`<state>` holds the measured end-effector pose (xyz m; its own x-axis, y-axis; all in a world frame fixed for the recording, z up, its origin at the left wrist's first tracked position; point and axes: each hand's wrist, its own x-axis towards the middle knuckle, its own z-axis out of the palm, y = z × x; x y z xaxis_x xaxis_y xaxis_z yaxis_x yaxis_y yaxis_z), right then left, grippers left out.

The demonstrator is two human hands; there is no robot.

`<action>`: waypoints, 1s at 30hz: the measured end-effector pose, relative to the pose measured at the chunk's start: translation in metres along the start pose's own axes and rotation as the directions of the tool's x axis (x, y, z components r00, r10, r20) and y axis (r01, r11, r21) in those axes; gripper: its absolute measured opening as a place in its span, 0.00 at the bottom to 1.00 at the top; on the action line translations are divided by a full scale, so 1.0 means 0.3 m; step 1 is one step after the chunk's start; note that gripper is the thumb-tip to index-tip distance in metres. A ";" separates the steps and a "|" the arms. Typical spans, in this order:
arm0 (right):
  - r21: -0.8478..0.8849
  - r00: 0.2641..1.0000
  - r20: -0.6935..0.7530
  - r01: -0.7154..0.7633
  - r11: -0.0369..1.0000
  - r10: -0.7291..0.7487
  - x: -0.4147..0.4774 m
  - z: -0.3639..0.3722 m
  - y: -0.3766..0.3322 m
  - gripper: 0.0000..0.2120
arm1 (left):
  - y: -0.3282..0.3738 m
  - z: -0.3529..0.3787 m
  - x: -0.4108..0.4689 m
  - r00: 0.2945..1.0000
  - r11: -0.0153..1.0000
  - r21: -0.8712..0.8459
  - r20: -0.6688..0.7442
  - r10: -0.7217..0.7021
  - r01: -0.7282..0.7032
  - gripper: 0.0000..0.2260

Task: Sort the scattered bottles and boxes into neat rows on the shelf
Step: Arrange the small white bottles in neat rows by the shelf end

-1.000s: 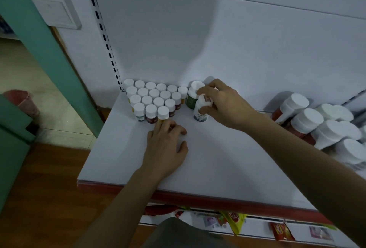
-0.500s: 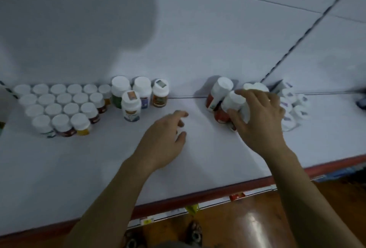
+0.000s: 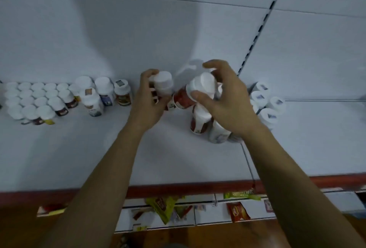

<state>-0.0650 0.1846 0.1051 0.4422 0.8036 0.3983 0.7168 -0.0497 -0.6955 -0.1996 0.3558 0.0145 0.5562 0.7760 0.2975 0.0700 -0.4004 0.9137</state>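
Broadly, the white shelf (image 3: 99, 158) carries the whole job, and about half of it looks done. Well out to the left of the left grip (image 3: 150, 101) stands the biggest finished piece, a tight block of small white-capped bottles (image 3: 37, 99) packed in straight lines against the back panel. Between that block and the left grip are a few taller bottles (image 3: 105, 91), upright and close together, the nearest one just beside the fingers; these read as the start of a second set of rows. What is left lies on the other side: directly under and below the right grip (image 3: 227, 99) is a jumble of red-labelled bottles (image 3: 200, 121), leaning on each other rather than standing square, and just to the right of that grip sits a looser cluster with marked caps (image 3: 265, 101), tilted and unsorted. Both hands are busy. The left grip is curled round a white-capped bottle (image 3: 163, 84), held near its top, and the right grip has thumb and fingers closed on the cap of a tilted red bottle (image 3: 181, 99), whose base points toward the left grip and almost meets it (whether it is clear of the shelf I cannot tell). My judgement is that both are being lifted out of the jumble to join the taller bottles. No boxes show plainly on this shelf; only packets (image 3: 164, 206) lie on the level below the wrists.
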 end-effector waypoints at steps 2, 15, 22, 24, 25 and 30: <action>0.331 0.990 -0.106 -0.055 0.942 0.095 -0.047 -0.107 0.024 0.22 | 0.084 0.031 -0.087 0.991 0.993 -0.101 -0.128 0.040 -0.054 0.30; 0.840 0.398 -0.443 -0.129 0.527 0.803 -0.647 -0.837 0.587 0.15 | 0.619 0.986 -0.291 0.935 0.680 -0.686 0.354 0.001 0.259 0.14; 0.837 0.047 -0.540 -0.076 0.542 0.841 -0.896 -1.209 0.873 0.09 | 0.782 1.581 -0.293 0.769 0.510 -0.644 0.637 -0.053 0.569 0.22; 0.831 -0.040 -0.555 -0.073 0.551 0.831 -0.907 -1.323 0.976 0.07 | 0.839 1.734 -0.255 0.717 0.456 -0.635 0.697 -0.011 0.624 0.24; 0.826 -0.070 -0.563 -0.073 0.559 0.824 -0.901 -1.384 1.027 0.06 | 0.873 1.809 -0.226 0.700 0.438 -0.634 0.714 0.017 0.637 0.25; 0.758 -0.087 -0.650 -0.150 0.635 0.755 -0.820 -1.735 1.236 0.07 | 1.120 2.202 -0.028 0.697 0.473 -0.644 0.712 0.082 0.602 0.22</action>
<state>0.3726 -0.3404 0.0605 0.8531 -0.4930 -0.1707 -0.0191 0.2974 -0.9546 0.3663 -0.1072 0.1361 0.9832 0.1612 0.0850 -0.1653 0.5914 0.7892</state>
